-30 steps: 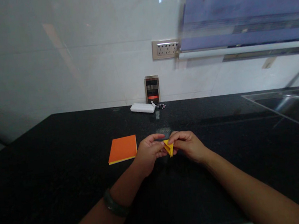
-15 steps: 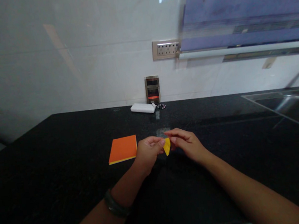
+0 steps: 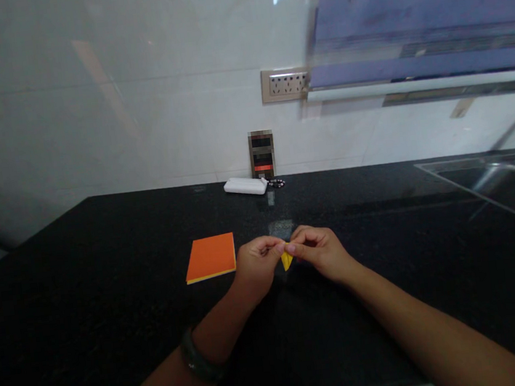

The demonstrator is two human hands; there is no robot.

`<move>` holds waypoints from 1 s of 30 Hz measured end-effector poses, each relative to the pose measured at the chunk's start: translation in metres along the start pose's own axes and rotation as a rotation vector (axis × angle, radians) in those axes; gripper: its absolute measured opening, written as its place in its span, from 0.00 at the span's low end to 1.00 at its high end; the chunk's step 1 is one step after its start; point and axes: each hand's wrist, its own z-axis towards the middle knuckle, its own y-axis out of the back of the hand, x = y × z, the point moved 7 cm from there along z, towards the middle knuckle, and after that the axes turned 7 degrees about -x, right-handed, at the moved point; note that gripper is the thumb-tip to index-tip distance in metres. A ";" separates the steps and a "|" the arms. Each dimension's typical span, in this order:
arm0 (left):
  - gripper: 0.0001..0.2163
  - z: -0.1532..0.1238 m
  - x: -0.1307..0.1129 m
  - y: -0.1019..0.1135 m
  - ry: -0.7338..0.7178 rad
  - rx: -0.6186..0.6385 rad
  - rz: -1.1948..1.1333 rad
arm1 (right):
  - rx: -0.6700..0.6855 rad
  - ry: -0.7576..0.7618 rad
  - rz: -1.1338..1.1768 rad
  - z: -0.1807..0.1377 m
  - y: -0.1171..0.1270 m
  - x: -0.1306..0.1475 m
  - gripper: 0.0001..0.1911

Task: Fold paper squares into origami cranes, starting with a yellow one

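- Black stone bench, wide and glossy, stretching from the near edge back to the pale tiled wall; serves as the dark working surface under both forearms.
- Steel sink set into the bench at the far right, well apart from the hands.
- Wall socket plate up on the tiles, above the items at the back edge.
- Stack of orange paper squares, flat on the bench just beside the left hand, a yellow edge showing beneath the top sheet; kept close, probably as a supply within easy reach.
- White flat pack with a short cable, lying at the back against the wall beside a small dark upright item, blurred out; parked clear of the working area.
- Left hand, dark band on its wrist, fingers curled and pinched shut on the yellow piece.
- Right hand, fingers likewise closed on the same piece from the opposite side, thumb and forefinger tips meeting those of the left.
- Small folded yellow paper, held between both hands just above the bench, in the middle of the view, point hanging downward; mostly hidden by the fingertips, apparently gripped from two sides to steady it while a crease is pressed.
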 end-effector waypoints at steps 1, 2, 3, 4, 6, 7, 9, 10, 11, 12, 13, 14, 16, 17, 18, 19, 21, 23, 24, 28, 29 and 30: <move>0.04 0.000 -0.001 0.000 -0.014 0.010 0.021 | 0.004 -0.005 -0.001 -0.001 -0.001 0.000 0.13; 0.04 -0.001 -0.002 0.000 -0.026 0.019 0.043 | 0.011 -0.022 -0.001 -0.001 -0.003 -0.002 0.13; 0.05 -0.001 -0.002 0.000 -0.037 0.025 0.068 | 0.023 -0.051 0.000 -0.002 -0.005 -0.005 0.13; 0.05 -0.001 -0.001 0.001 -0.047 0.028 0.094 | 0.040 -0.087 0.000 -0.003 -0.007 -0.008 0.14; 0.05 -0.001 0.001 0.002 -0.059 0.026 0.133 | 0.081 -0.155 -0.003 -0.005 -0.011 -0.016 0.13; 0.06 -0.001 0.002 0.001 -0.058 0.024 0.138 | 0.098 -0.172 -0.011 -0.006 -0.012 -0.018 0.13; 0.06 -0.001 0.005 0.000 -0.042 0.022 0.108 | 0.102 -0.186 -0.024 -0.006 -0.012 -0.020 0.14; 0.07 -0.001 0.006 -0.001 -0.026 0.023 0.079 | 0.085 -0.187 -0.024 -0.005 -0.010 -0.020 0.14; 0.08 -0.001 0.007 -0.002 0.000 0.027 0.049 | 0.057 -0.187 -0.018 -0.004 -0.007 -0.020 0.14; 0.09 -0.002 0.008 -0.004 0.035 0.040 0.025 | 0.022 -0.185 -0.008 -0.003 -0.004 -0.019 0.14; 0.10 -0.003 0.010 -0.006 0.075 0.064 0.012 | -0.012 -0.182 0.003 -0.002 -0.001 -0.018 0.14; 0.11 -0.004 0.011 -0.009 0.113 0.097 0.010 | -0.040 -0.179 0.012 -0.001 0.002 -0.018 0.13; 0.11 -0.005 0.013 -0.013 0.150 0.162 0.033 | -0.066 -0.175 0.016 0.000 0.004 -0.017 0.13; 0.11 -0.006 0.012 -0.014 0.144 0.183 0.053 | -0.066 -0.178 0.018 0.000 0.003 -0.017 0.13; 0.11 -0.005 0.012 -0.013 0.128 0.189 0.076 | -0.060 -0.185 0.025 0.000 0.002 -0.017 0.13; 0.11 -0.005 0.011 -0.012 0.111 0.186 0.099 | -0.048 -0.199 0.041 0.000 0.000 -0.018 0.13; 0.11 -0.004 0.010 -0.010 0.083 0.177 0.144 | -0.022 -0.233 0.098 -0.001 -0.004 -0.019 0.13; 0.11 -0.004 0.008 -0.010 0.052 0.186 0.192 | 0.000 -0.254 0.149 -0.002 -0.007 -0.019 0.14; 0.11 -0.005 0.007 -0.010 0.032 0.199 0.219 | 0.007 -0.258 0.157 -0.002 -0.007 -0.020 0.14; 0.13 -0.008 0.000 -0.014 -0.050 0.255 0.324 | 0.003 -0.241 0.110 -0.003 -0.006 -0.021 0.14; 0.13 -0.009 -0.002 -0.014 -0.062 0.264 0.337 | -0.005 -0.239 0.115 -0.004 -0.006 -0.022 0.15; 0.13 -0.010 -0.004 -0.015 -0.072 0.272 0.345 | -0.016 -0.244 0.138 -0.004 -0.006 -0.023 0.15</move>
